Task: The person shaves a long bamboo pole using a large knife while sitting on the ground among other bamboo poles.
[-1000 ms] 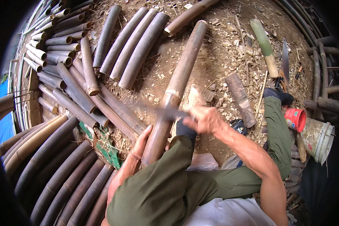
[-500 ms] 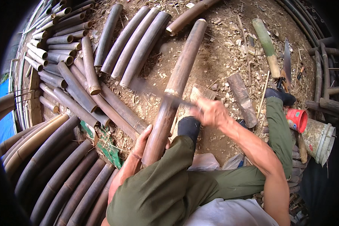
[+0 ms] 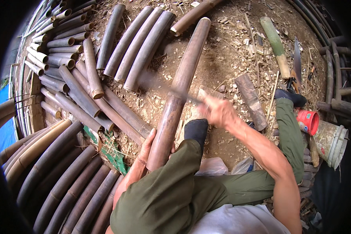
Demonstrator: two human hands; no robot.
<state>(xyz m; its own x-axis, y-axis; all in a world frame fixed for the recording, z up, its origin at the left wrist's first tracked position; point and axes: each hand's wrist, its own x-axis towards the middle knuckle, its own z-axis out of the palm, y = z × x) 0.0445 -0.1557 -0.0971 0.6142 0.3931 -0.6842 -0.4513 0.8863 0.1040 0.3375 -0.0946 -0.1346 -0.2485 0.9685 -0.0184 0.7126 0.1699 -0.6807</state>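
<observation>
A long brown bamboo pole (image 3: 185,74) slants up and away from beside my left knee. Near its lower end my left hand (image 3: 147,145) is wrapped around it, with fingertips showing on both sides. My right hand (image 3: 221,112) is closed on the grip of a dark, thin tool (image 3: 189,98), which reaches left across the pole at its joint ring. Motion smears the tool, so its exact kind and its far end cannot be made out. My sock-covered left foot (image 3: 196,130) lies just right of the pole.
Cut bamboo lengths (image 3: 138,46) lie at the far left, with a stack (image 3: 62,199) at the near left. Right of the pole are a split log (image 3: 250,99), a greenish bamboo piece (image 3: 275,46), a saw (image 3: 296,64), a red bucket (image 3: 307,121) and a whitish bucket (image 3: 330,142). Chips litter the ground.
The pale band at the pole's joint ring no longer shows; the pole seems slightly turned. Its top has shifted a little left. The tool remains blurred across the joint, with both hands in nearly the same place.
</observation>
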